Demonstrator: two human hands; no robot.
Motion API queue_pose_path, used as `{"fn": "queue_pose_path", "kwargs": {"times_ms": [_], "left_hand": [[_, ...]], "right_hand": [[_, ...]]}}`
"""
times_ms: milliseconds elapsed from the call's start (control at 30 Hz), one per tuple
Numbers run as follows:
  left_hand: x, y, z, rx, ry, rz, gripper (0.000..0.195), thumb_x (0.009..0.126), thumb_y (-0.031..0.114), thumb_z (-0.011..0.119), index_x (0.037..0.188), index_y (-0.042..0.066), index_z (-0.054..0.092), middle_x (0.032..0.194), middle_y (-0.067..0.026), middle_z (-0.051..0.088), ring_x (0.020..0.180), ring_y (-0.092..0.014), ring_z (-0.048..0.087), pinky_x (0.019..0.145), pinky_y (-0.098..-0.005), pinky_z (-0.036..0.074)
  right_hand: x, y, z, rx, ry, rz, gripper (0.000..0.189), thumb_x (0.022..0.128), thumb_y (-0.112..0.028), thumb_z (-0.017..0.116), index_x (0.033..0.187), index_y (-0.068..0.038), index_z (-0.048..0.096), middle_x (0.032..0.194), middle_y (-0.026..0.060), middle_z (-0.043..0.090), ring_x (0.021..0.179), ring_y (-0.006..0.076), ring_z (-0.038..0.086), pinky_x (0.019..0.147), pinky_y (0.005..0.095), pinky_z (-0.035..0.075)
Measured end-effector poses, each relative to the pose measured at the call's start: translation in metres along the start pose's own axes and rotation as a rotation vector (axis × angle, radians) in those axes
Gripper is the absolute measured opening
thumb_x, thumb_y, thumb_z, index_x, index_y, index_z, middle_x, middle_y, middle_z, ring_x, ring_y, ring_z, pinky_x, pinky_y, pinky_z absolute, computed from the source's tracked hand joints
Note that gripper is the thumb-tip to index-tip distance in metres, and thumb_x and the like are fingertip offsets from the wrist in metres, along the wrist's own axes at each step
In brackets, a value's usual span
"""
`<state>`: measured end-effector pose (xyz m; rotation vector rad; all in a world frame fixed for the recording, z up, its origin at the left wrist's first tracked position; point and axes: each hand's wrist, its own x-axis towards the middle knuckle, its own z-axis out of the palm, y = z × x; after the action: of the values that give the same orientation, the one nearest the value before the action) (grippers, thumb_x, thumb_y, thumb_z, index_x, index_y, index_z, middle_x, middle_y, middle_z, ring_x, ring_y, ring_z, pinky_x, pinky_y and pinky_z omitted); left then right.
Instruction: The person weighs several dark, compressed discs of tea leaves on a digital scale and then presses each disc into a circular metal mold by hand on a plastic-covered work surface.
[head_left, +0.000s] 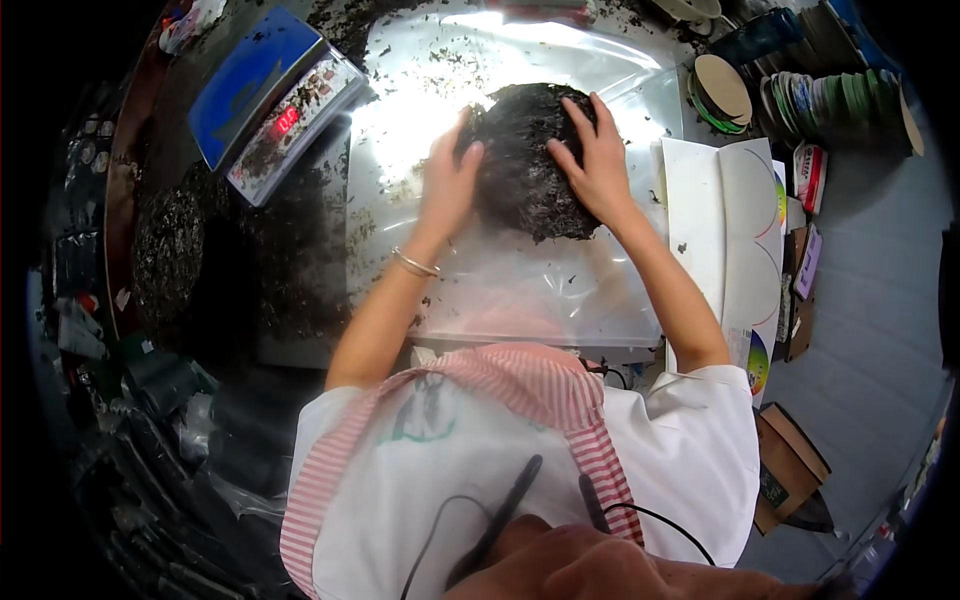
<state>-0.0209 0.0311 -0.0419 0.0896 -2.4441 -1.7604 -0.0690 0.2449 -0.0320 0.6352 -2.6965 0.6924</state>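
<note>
A round cake of dark, leafy material (525, 172), which looks like dried seaweed, lies before me on a clear plastic sheet or bag (525, 292). My left hand (450, 176) is pressed along its left edge, with thumb and fingers spread and some fingertips hidden behind it. On the other side, my right hand (596, 165) curves over the right edge, thumb and fingers resting on the surface. The cake sits between both palms. Dark flakes are scattered over the plastic, mostly towards its upper left.
To the left stands a digital scale (277, 112) with a blue top and lit red display. Another dark cake (169, 255) and loose flakes (300, 262) lie beyond my left arm. Printed sheets (720, 240), a stack of round discs (832, 112) and a small red-and-white box (810, 176) are on the right.
</note>
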Motion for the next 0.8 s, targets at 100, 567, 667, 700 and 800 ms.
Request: {"fn": "queue_pose_path", "kwargs": {"times_ms": [100,567,667,700,800], "left_hand": [[-0.001,0.003,0.011,-0.351,0.001,-0.078,0.058,0.099,0.032,0.048,0.142,-0.004,0.033,0.147,-0.0185,0.037,0.137,-0.027,0.033,0.114,-0.0368,0.024],[0.004,0.004,0.021,0.54,0.034,0.254,0.054,0.086,0.005,0.058,0.138,0.006,0.043,0.122,-0.0206,0.05,0.109,-0.036,0.05,0.093,-0.0429,0.044],[0.017,-0.001,-0.004,0.717,0.035,0.206,0.042,0.082,0.014,0.068,0.123,0.014,0.06,0.119,-0.0139,0.052,0.111,-0.031,0.047,0.096,-0.0389,0.041],[0.024,-0.008,-0.017,0.593,-0.122,0.152,0.04,0.08,0.013,0.069,0.119,0.013,0.061,0.117,-0.0141,0.051,0.109,-0.031,0.048,0.092,-0.0387,0.044],[0.031,-0.028,-0.001,0.552,-0.132,0.096,0.036,0.079,0.006,0.064,0.115,0.011,0.059,0.113,-0.0137,0.051,0.107,-0.032,0.051,0.083,-0.04,0.048]], "right_hand": [[-0.005,0.004,0.001,0.303,0.129,0.113,0.048,0.089,-0.025,0.064,0.133,-0.014,0.051,0.14,0.0204,0.04,0.127,0.0384,0.041,0.105,0.0447,0.034],[-0.007,-0.016,0.025,-0.145,-0.392,-0.335,0.077,0.082,-0.073,0.046,0.146,-0.032,0.036,0.155,0.0165,0.02,0.143,0.0395,0.013,0.107,0.0693,0.006],[-0.011,-0.011,0.035,-0.176,-0.402,-0.337,0.079,0.081,-0.076,0.042,0.147,-0.032,0.034,0.156,0.0172,0.018,0.144,0.0408,0.01,0.106,0.0705,0.005],[-0.012,-0.01,0.041,-0.172,-0.402,-0.337,0.079,0.081,-0.076,0.042,0.147,-0.032,0.034,0.156,0.0172,0.018,0.144,0.0408,0.01,0.106,0.0705,0.005],[-0.01,-0.008,0.051,-0.222,-0.597,-0.309,0.081,0.083,-0.074,0.041,0.149,-0.029,0.027,0.157,0.02,0.007,0.144,0.0439,0.001,0.106,0.0717,0.003]]}}
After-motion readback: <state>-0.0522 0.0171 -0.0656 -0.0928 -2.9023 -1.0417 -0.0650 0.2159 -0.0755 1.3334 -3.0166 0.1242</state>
